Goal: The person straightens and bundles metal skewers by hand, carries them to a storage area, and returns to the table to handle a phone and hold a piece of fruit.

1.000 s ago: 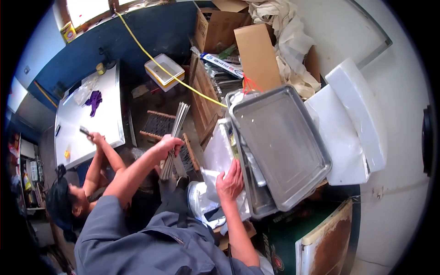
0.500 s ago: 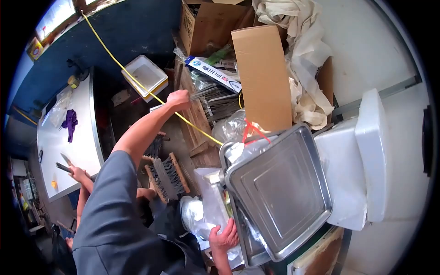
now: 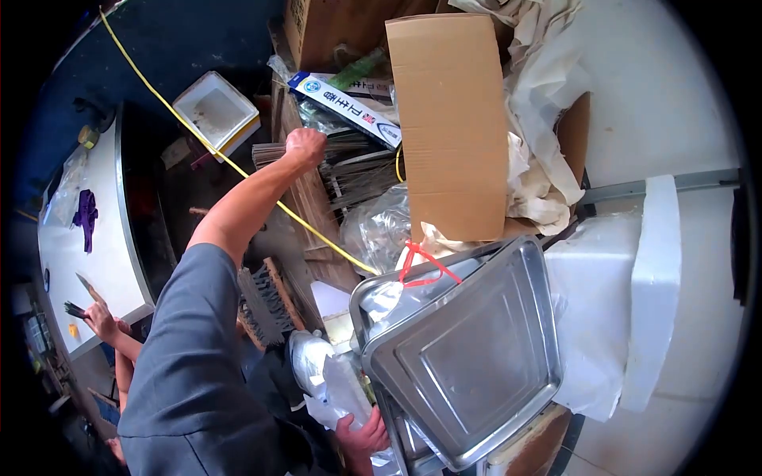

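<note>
My left hand (image 3: 305, 147) is closed in a fist round a bundle of thin metal rods (image 3: 268, 152), whose ends stick out to the left. It is above a wooden board (image 3: 305, 198), beside a pile of similar rods (image 3: 357, 170). My right hand (image 3: 363, 434) lies low in the picture with its fingers extended, against white plastic wrapping (image 3: 337, 389) and the left edge of the stacked metal trays (image 3: 476, 357). A red tie (image 3: 421, 266) lies over the trays' upper edge.
At the left, a co-worker's hand (image 3: 101, 321) holds dark thin items by a white table (image 3: 103, 254). A yellow hose (image 3: 186, 123) crosses the view. Cardboard (image 3: 448, 127), a white tub (image 3: 214, 111), foam pieces (image 3: 599, 309) and a bristled rack (image 3: 270, 301) stand around.
My left hand has carried the rods up from upright above the rack to lying nearly level by the rod pile. My right hand stays by the trays. The view has shifted.
</note>
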A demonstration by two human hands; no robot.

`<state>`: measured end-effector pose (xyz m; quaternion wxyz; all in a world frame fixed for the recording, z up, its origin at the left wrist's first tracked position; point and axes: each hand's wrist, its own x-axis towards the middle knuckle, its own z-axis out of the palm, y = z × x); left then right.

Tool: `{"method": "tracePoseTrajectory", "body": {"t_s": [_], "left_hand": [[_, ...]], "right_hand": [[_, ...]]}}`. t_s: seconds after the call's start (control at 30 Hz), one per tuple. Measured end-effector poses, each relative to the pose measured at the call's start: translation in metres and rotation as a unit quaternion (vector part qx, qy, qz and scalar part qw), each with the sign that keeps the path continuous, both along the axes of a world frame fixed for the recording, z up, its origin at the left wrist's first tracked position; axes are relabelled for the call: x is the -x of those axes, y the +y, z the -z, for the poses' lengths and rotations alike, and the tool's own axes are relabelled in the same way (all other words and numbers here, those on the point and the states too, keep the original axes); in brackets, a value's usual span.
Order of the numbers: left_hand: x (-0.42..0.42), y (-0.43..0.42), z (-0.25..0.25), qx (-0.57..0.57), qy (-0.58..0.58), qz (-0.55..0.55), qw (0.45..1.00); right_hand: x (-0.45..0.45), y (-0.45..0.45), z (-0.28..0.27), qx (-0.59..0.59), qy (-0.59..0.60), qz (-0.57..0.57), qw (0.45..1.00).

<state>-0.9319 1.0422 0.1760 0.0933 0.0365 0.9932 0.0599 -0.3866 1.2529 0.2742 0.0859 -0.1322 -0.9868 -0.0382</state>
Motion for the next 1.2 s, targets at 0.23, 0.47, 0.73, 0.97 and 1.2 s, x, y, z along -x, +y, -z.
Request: {"method": "tracePoseTrajectory", "body": {"t_s": [0.23, 0.47, 0.73, 0.97, 1.2], "left_hand": [[0.014, 0.023, 0.008, -0.001, 0.005, 0.028, 1.000], [0.041, 0.060, 0.019, -0.016, 0.026, 0.025, 0.999], [0.074, 0.100, 0.037, -0.047, 0.042, 0.021, 0.998], [0.099, 0.123, 0.068, -0.121, 0.077, 0.008, 0.990], [0.097, 0.114, 0.075, -0.112, 0.107, 0.028, 0.988]], "right_hand": [[-0.020, 0.008, 0.021, -0.046, -0.022, 0.018, 0.999], [-0.016, 0.001, 0.016, -0.014, -0.166, 0.123, 0.978], [-0.026, -0.012, 0.016, 0.048, -0.242, 0.229, 0.942], [-0.032, -0.011, 0.026, 0.020, -0.144, 0.163, 0.976], [-0.041, -0.005, 0.032, -0.001, -0.068, 0.101, 0.993]]}}
